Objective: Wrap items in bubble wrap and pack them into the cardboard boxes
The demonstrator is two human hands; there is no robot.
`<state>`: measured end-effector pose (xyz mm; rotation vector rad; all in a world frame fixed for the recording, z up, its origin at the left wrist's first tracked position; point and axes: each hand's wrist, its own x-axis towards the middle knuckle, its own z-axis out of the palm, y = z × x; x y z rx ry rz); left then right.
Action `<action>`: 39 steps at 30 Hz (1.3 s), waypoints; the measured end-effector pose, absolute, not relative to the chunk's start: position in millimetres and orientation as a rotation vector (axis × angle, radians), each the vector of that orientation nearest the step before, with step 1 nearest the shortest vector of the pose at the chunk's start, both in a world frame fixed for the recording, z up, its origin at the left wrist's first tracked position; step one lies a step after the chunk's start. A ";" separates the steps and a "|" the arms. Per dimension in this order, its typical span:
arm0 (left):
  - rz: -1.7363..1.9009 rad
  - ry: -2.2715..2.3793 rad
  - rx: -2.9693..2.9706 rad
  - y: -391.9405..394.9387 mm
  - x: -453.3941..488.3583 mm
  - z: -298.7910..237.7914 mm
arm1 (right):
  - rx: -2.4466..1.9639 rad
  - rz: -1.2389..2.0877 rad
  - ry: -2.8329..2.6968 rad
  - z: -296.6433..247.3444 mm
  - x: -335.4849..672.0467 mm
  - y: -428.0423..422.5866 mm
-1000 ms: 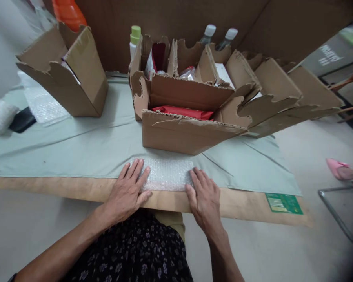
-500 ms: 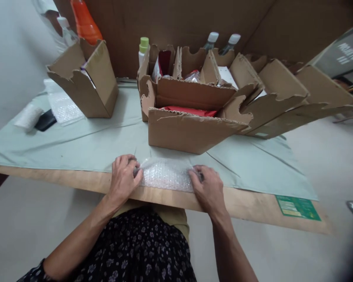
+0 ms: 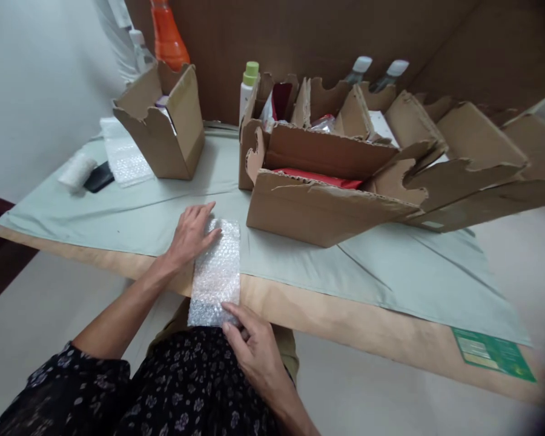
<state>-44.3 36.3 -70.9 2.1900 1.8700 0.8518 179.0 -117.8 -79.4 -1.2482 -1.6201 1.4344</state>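
Head view: hands (image 3: 191, 235) (image 3: 257, 348) hide parts of the bubble wrap (image 3: 218, 266).

Orange plastic bottle (image 3: 170, 43): top cut off, far beyond the left fingers (image 3: 200, 214).
Shiny red packet (image 3: 318, 178): lower part hidden in its brown cardboard box (image 3: 315, 209), beyond the right fingers (image 3: 241, 313).
Green rectangular printed label (image 3: 493, 353): print illegible, right of all fingers.

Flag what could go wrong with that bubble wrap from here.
The bubble-wrap piece overhangs the table's front edge, so a tug from the right hand at its near end might pull it off.

The left hand is near the cardboard box with the red packet; a wide swing could perhaps bump it.
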 end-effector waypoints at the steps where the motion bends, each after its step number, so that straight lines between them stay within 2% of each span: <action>1: 0.926 1.803 2.228 25.9 -48.2 -74.6 | -1.261 1.450 -1.613 -78.8 178.8 -117.7; 4: 1.013 1.517 2.255 -29.5 -64.8 -70.1 | -1.294 1.584 -1.499 -74.7 184.4 -117.5; 9: 0.659 1.273 2.206 -111.7 -72.6 -50.1 | -1.206 1.907 -1.137 -71.6 185.3 -109.3; 12: 0.842 1.385 2.159 -114.8 -60.0 -59.3 | -1.103 1.896 -1.069 -72.3 180.0 -102.5; 16: 0.998 1.729 1.849 -90.5 -48.8 -77.2 | -1.108 1.628 -1.181 -68.0 179.6 -101.4; 22: 0.910 1.836 1.750 -74.2 -45.7 -81.0 | -1.047 0.684 -1.980 -61.3 180.0 -80.7; 26: 0.901 1.856 1.842 -75.1 -43.6 -80.0 | -1.005 0.379 -2.418 -72.3 168.3 -52.3; 30: 1.033 1.850 2.069 -85.6 -48.9 -73.5 | -0.952 0.320 -2.504 -78.4 162.4 -39.1; 34: 0.985 1.633 2.330 -96.7 -56.0 -68.9 | -0.925 0.451 -2.520 -65.3 163.0 -34.7; 39: 1.067 1.638 2.112 -86.5 -57.3 -76.2 | -1.017 0.737 -2.400 -60.0 161.4 -19.6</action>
